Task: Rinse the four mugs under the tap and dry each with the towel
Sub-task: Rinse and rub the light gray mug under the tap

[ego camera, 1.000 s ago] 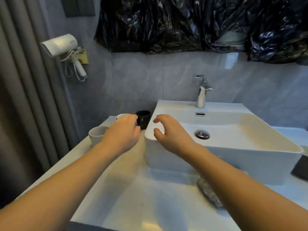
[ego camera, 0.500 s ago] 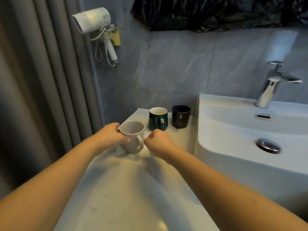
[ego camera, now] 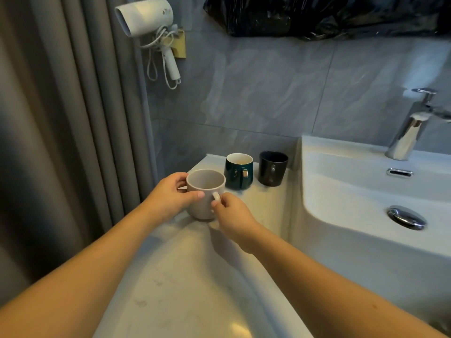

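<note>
You face a grey marbled tile wall (ego camera: 268,89) with a white hair dryer (ego camera: 146,18) hung on it, black plastic sheeting (ego camera: 329,15) above, grey curtains (ego camera: 61,118) at your left, and a pale countertop (ego camera: 185,289) catching dim warm light.

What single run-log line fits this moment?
stage: pickup | left hand: holds white mug body | right hand: pinches its handle | tap: dry

Pale countertop (ego camera: 185,284): green mug (ego camera: 238,173), black mug (ego camera: 272,169), basin (ego camera: 341,215).
</note>
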{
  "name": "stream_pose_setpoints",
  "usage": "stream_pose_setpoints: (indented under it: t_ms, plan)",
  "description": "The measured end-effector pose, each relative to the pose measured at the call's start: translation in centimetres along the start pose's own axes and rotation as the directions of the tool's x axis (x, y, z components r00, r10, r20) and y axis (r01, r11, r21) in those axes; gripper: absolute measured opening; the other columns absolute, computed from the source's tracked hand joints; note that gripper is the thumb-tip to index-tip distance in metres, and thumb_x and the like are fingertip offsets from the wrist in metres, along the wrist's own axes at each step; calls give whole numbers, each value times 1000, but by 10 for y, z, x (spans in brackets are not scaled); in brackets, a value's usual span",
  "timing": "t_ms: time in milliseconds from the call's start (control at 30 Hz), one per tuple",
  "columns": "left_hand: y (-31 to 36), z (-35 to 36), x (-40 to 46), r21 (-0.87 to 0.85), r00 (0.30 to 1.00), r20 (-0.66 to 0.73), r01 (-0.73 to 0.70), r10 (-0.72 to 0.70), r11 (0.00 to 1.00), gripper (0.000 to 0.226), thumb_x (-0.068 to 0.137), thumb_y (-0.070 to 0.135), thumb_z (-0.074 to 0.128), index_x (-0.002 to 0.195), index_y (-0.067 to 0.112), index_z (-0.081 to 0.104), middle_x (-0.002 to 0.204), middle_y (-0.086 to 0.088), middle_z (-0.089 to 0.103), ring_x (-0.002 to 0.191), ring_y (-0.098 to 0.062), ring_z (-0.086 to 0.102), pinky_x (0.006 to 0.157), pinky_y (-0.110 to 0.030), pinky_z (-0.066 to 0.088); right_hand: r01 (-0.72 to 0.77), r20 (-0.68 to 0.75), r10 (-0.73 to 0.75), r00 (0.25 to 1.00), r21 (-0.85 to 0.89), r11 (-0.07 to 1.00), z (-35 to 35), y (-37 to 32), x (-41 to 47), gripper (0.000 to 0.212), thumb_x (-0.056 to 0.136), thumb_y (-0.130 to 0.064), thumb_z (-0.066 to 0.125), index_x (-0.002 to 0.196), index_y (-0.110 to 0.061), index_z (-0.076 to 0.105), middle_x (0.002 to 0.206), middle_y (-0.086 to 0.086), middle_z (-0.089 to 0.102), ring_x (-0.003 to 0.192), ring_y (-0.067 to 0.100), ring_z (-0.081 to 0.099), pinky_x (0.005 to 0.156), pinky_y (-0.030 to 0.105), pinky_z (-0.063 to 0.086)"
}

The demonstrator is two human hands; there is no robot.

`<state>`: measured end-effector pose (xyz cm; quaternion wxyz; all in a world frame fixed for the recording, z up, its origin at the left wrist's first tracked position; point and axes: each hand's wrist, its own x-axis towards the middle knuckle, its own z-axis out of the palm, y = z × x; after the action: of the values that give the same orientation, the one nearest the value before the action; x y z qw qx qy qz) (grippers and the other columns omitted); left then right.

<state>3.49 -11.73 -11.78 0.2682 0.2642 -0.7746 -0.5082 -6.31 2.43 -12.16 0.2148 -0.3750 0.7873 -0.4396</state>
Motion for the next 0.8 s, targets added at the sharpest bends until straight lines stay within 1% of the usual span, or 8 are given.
stream_pose_setpoints:
  t_ms: [100, 167, 267, 400, 533, 633, 700, 800]
  plan:
    - [23, 3, -8, -15, 996, -21, -83, 82, 996, 51, 77, 14, 85, 119, 22, 59, 122, 1, 67, 111, -16, 66, 100, -37, 52, 51, -50, -49, 998, 44, 998, -14, -6, -14, 25, 106, -28, 40, 118, -14, 56, 113, 4, 61, 101, 19, 58, 93, 40, 51]
    - [47, 6, -15, -31, 986, -27, -164, 164, 986, 52, 76, 12, 85, 120, 23, 58, 121, 2, 67, 111, -14, 65, 98, -35, 52, 100, -102, -94, 990, 55, 993, -29, -13, -26, 23, 106, -30, 40, 118, -18, 55, 110, -1, 60, 95, 14, 58, 87, 35, 52]
    - [90, 14, -28, -52, 952, -37, -305, 303, 951, 54, 76, 7, 84, 119, 23, 55, 120, 2, 66, 110, -12, 64, 95, -28, 51, 197, -192, -181, 965, 71, 978, -58, -29, -47, 22, 106, -30, 41, 118, -19, 55, 107, -5, 61, 94, 10, 57, 86, 32, 50]
    - [141, 32, -42, -89, 902, -32, -431, 430, 898, 55, 77, 6, 84, 119, 26, 54, 121, 3, 65, 113, -12, 63, 96, -27, 52, 324, -283, -281, 917, 116, 939, -100, -41, -76, 13, 105, -30, 42, 109, -28, 54, 102, -12, 62, 95, 8, 59, 87, 32, 50]
    - [180, 61, -52, -126, 873, 12, -482, 487, 867, 59, 73, 13, 85, 122, 25, 54, 124, 1, 64, 118, -15, 62, 102, -37, 51, 414, -371, -339, 864, 142, 899, -142, -38, -99, 23, 106, -32, 40, 114, -29, 62, 101, -16, 66, 97, 4, 61, 86, 24, 51]
    - [202, 95, -56, -145, 870, 43, -480, 491, 865, 60, 68, 23, 84, 120, 29, 54, 125, 3, 64, 118, -16, 62, 103, -43, 51, 400, -414, -318, 853, 126, 908, -177, -26, -116, 21, 106, -29, 40, 105, -27, 62, 93, -16, 64, 87, -1, 59, 72, 13, 46]
    - [211, 120, -56, -158, 875, 67, -465, 479, 871, 60, 67, 25, 85, 118, 31, 53, 125, 3, 63, 118, -16, 62, 102, -44, 52, 366, -438, -283, 853, 117, 923, -200, -14, -123, 21, 105, -30, 41, 102, -26, 62, 90, -16, 63, 84, -4, 57, 69, 15, 44]
    - [221, 165, -53, -175, 872, 111, -455, 477, 873, 60, 70, 19, 87, 117, 29, 51, 124, 4, 62, 115, -13, 63, 101, -42, 53, 303, -461, -240, 854, 67, 950, -239, 10, -132, 23, 103, -31, 43, 97, -22, 63, 91, -12, 64, 79, 3, 56, 64, 21, 43]
